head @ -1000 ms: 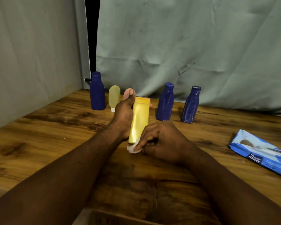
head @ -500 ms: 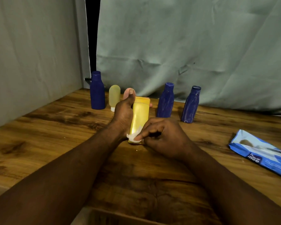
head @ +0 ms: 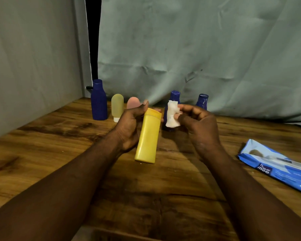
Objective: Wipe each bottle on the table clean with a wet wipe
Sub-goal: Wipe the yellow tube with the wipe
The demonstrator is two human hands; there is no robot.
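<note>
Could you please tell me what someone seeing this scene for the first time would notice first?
The bright yellow bottle at the centre stands out first, gripped by the left hand, while the right hand just beside it pinches a crumpled white wet wipe. A tall dark blue bottle stands at the back left of the wooden table, and a blue wipes pack lies at the right.

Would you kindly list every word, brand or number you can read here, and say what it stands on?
"mee mee": white brand logo on the blue wipes pack.
Smaller print on that pack: too blurred to read.
On the yellow bottle and the tall blue bottle: no text visible.
</note>
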